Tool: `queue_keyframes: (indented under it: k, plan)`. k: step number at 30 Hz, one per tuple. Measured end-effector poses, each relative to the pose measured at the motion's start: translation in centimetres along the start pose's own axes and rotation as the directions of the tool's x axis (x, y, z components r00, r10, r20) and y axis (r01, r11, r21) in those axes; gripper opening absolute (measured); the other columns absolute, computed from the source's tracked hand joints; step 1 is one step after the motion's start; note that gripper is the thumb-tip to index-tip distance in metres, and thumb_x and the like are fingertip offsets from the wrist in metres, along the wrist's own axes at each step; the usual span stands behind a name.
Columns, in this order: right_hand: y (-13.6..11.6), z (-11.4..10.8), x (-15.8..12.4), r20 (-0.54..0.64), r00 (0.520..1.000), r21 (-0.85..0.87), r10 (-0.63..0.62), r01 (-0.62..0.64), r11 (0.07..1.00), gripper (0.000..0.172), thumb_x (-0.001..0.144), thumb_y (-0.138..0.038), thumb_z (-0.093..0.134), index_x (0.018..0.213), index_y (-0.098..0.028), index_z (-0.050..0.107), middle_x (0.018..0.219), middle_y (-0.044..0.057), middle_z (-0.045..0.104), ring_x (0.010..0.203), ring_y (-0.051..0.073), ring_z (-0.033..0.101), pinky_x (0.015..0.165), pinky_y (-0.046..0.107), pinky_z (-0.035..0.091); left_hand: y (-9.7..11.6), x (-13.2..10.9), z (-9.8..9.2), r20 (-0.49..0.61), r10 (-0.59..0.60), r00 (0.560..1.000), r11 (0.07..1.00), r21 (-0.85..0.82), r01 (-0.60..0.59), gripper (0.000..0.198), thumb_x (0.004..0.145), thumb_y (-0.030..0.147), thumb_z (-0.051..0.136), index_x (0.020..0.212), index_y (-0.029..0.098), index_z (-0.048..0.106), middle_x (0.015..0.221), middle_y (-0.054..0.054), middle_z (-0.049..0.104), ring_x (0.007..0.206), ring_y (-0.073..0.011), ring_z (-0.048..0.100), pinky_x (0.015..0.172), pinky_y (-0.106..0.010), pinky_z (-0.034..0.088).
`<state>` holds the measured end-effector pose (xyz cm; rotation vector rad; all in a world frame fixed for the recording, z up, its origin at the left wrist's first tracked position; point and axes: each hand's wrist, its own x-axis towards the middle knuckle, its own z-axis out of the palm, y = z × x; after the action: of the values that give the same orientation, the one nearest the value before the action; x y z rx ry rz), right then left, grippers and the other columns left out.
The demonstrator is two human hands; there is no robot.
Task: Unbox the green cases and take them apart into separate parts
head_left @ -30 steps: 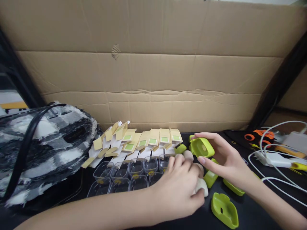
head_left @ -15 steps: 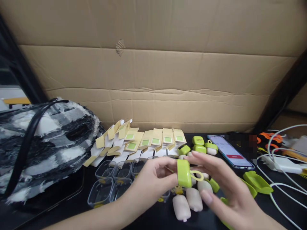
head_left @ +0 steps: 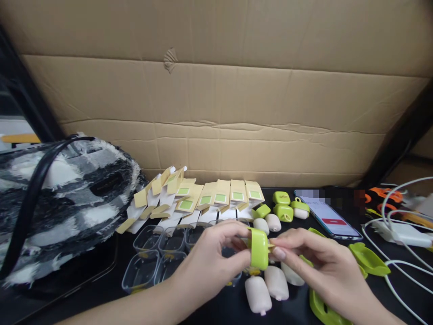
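My left hand (head_left: 219, 255) grips a lime-green plastic cap (head_left: 259, 249) between thumb and fingers, above the black table. My right hand (head_left: 314, 259) pinches the small loop on the cap's right side. Below the hands lie several pale rounded plastic pieces with a small nub, such as the front piece (head_left: 258, 294). Beyond the fingers are more green caps (head_left: 283, 212), one of them fitted on a pale piece (head_left: 300, 213). Curved green plastic parts (head_left: 368, 259) lie right of my right hand, some partly hidden by it.
Clear plastic containers (head_left: 140, 273) stand at left, partly behind my left arm. Folded cardboard boxes (head_left: 206, 200) with green labels line the back. A phone (head_left: 328, 216), white cables (head_left: 402, 234) and a shaggy black-and-white bag (head_left: 67, 198) flank them. Cardboard (head_left: 216, 99) rises behind.
My right hand has closed from spread fingers to a pinch on the cap's loop. My left hand still holds the cap, which has turned slightly. The view has shifted a little.
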<state>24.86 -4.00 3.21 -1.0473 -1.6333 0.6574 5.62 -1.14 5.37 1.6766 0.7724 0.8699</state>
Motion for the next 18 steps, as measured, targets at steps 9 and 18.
queue_keyframes:
  k: [9,18]
  plan:
    - [0.4,1.5,-1.2,-0.062,0.996,0.162,0.06,-0.049,0.986,0.012,0.082,-0.03,0.066,0.073,-0.023,0.061,0.075,0.0,0.062,0.069,0.014,0.062,0.062,0.021,0.054,-0.2,-0.6,0.0,-0.001,0.032,0.999,0.994,0.106,-0.032,0.014,0.082,0.011,0.057,0.089,0.016,0.068,0.097,-0.004,0.063,0.092,-0.018,0.06,0.082,-0.027,0.047]
    - [1.4,1.4,-1.4,0.029,0.999,0.125,0.024,-0.028,0.992,0.009,0.086,-0.025,0.061,0.078,-0.023,0.059,0.082,0.0,0.063,0.076,0.014,0.066,0.068,0.02,0.056,-0.7,-0.7,0.4,-0.017,0.043,0.999,0.988,0.146,-0.04,0.012,0.083,0.012,0.058,0.085,0.018,0.068,0.098,-0.003,0.064,0.098,-0.0186,0.059,0.084,-0.026,0.046]
